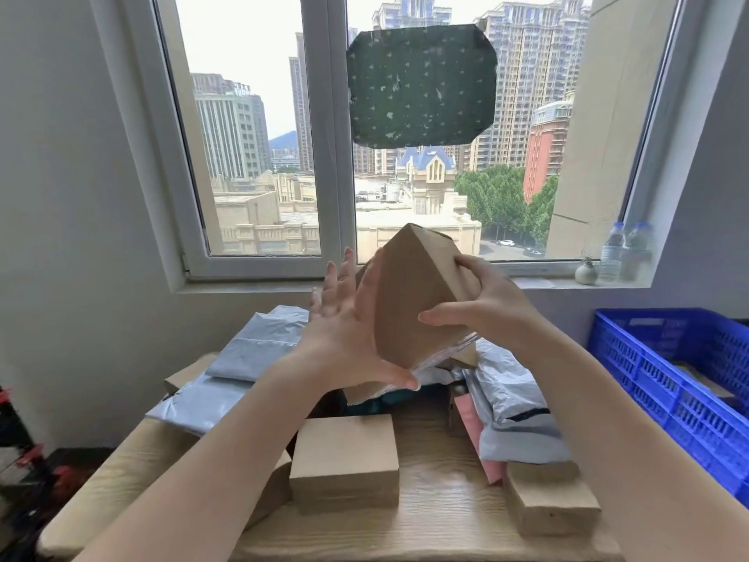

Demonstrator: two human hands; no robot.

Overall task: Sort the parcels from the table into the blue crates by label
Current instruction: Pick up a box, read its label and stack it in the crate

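That brown cardboard box (409, 302) looks light and stiff, so flat faces and edges are the obvious places to hold it. It's up in the air above the table (437, 517), tipped on a corner, long axis running up and slightly left. The right hand (482, 306) grips its right side, fingers curled around, while the left hand (348, 330) presses flat with straight fingers, thumb under the bottom edge.

Daylit window (259, 127) above a wooden table (437, 517).

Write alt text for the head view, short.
Two bare hands hold a brown cardboard box tilted in the air above a wooden table piled with grey mailer bags and boxes. A blue crate stands at right, under a window.
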